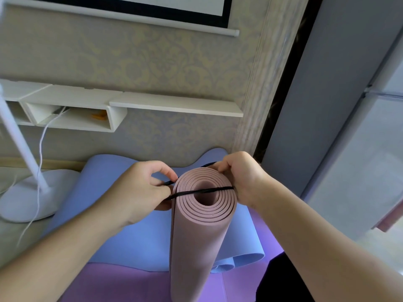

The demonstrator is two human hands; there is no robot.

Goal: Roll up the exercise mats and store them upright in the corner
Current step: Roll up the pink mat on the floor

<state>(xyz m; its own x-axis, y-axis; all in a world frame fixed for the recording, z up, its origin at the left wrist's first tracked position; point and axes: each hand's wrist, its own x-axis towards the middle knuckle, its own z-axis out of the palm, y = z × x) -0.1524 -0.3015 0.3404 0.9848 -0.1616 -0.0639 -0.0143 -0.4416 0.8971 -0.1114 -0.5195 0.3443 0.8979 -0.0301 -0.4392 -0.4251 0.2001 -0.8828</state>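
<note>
**Black strap stretched over the end of the rolled pink mat**

Patterned beige wallpaper filled the upper frame, with a white wall shelf at centre left and a white lamp base on the floor at lower left. I saw a rolled pink mat standing on end at lower centre, its spiral end facing the camera. Behind and under it lay a blue mat, its far edge curling up against the wall, over a purple mat. A black strap crossed the roll's open end. My left hand had its grip clamped on the strap left of the roll; my right hand pinched it at the roll's upper right rim.
</note>
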